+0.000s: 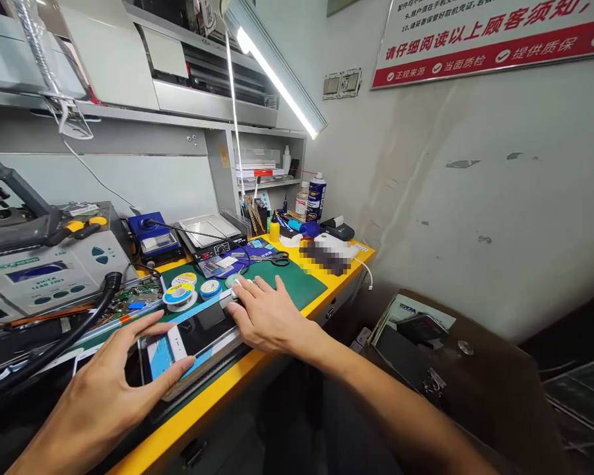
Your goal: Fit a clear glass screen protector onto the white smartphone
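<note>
A long shallow tray point(210, 364) lies along the front of the bench with phones in it. At its left end my left hand point(113, 376) grips across it, thumb on the near side and fingers over the far side. A white phone point(177, 343) and a black phone screen point(202, 330) lie inside near this hand, beside a light-blue surface. My right hand point(270, 313) is bent over the tray's right end, fingers toward the far rim and thumb inside. Its palm hides that end and whatever lies under it.
Solder spools point(179, 295) stand on the green mat point(301, 284) behind the tray. Scissors point(277, 258), a heating plate point(212, 234) and a yellow bottle point(274, 227) are farther back. A black hose point(106, 297) from the soldering station point(54, 264) crosses at left.
</note>
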`<action>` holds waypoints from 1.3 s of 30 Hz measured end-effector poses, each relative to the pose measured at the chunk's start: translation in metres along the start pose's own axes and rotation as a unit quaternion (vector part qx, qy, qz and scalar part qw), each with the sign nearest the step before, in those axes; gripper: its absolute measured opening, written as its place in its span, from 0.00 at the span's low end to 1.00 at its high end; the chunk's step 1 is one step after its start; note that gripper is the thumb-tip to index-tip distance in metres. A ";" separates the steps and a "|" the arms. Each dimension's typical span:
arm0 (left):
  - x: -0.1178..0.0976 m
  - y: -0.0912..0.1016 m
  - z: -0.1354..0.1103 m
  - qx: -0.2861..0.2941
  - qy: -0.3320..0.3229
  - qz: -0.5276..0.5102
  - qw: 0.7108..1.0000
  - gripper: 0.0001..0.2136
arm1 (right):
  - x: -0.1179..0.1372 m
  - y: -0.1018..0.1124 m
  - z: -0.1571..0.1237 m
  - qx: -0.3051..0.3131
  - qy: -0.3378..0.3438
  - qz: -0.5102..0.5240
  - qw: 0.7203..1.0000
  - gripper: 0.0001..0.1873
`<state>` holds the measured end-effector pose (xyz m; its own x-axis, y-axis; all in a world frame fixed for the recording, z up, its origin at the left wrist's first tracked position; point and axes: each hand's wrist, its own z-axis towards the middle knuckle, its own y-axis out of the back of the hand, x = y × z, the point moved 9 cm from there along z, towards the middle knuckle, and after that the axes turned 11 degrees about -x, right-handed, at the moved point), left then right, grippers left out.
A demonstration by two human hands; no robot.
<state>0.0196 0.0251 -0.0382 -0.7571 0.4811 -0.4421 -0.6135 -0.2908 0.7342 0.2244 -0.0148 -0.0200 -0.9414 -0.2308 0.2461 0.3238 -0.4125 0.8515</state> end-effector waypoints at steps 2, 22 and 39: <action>-0.006 0.003 -0.001 -0.013 -0.002 -0.011 1.000 0.25 | -0.002 0.007 -0.015 0.000 -0.004 0.002 1.000 0.30; -0.021 0.010 -0.004 -0.033 0.008 -0.025 0.999 0.28 | 0.001 0.010 -0.030 -0.004 -0.010 -0.023 1.000 0.31; -0.004 -0.004 -0.005 -0.030 -0.064 -0.038 0.997 0.23 | 0.078 0.014 -0.048 -0.039 0.089 0.070 0.993 0.31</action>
<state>0.0246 0.0205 -0.0419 -0.6761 0.6033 -0.4231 -0.6826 -0.2964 0.6680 0.1596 -0.0808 -0.0111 -0.8572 -0.4397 0.2682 0.4634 -0.4312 0.7742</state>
